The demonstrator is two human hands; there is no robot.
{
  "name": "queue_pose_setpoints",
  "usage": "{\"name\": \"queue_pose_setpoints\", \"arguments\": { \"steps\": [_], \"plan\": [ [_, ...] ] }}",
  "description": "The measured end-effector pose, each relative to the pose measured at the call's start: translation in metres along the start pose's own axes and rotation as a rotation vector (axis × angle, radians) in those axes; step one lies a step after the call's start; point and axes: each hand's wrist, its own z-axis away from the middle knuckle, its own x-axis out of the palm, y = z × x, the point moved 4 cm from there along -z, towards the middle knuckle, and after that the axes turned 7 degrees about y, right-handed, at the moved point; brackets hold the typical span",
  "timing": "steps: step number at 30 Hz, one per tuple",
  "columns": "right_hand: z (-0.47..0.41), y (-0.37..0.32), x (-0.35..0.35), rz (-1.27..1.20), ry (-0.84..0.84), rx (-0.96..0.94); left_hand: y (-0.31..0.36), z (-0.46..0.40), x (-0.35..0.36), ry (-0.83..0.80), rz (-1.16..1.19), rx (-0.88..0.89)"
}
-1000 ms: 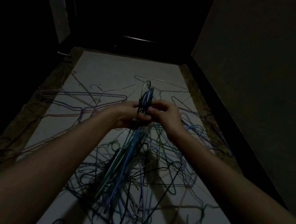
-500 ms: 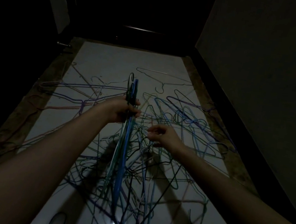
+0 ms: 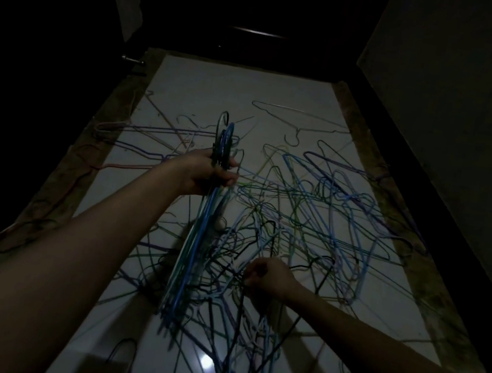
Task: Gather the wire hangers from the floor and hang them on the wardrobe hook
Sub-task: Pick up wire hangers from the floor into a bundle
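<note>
gathering step: left hand (image 3: 208,174) fingers clamp the hanger bundle (image 3: 194,242); right hand (image 3: 268,278) fingers pinch a black hanger (image 3: 309,265) in the floor pile (image 3: 314,216). next: lift it free of the tangle.

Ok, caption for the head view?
Left hand holds gathered hangers; right hand reaches into floor tangle.

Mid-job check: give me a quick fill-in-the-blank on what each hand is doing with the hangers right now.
1. The bundle of gathered hangers is gripped near its hooks by the ____ hand.
2. The right hand is reaching down into the tangled pile on the ____.
3. The lone pale hanger lies at the pile's ____ edge.

Missing words: left; floor; far
</note>
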Motion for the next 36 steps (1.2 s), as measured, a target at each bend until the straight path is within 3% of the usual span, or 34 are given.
{"name": "queue_pose_setpoints", "arguments": {
  "steps": [10,17,27,36],
  "plan": [
    [0.000,-0.020,-0.003,0.258,0.082,-0.070,0.005,0.000,-0.016,0.042,-0.008,0.004],
    [0.006,-0.037,-0.027,-0.043,0.028,-0.102,0.013,0.001,-0.025,0.046,-0.071,0.006],
    [0.012,-0.063,-0.082,-0.369,0.235,-0.109,0.028,0.009,-0.039,0.086,-0.064,0.017],
    [0.021,-0.088,-0.132,-0.353,0.439,-0.206,0.035,0.014,-0.045,0.109,-0.096,0.019]
  ]
}}
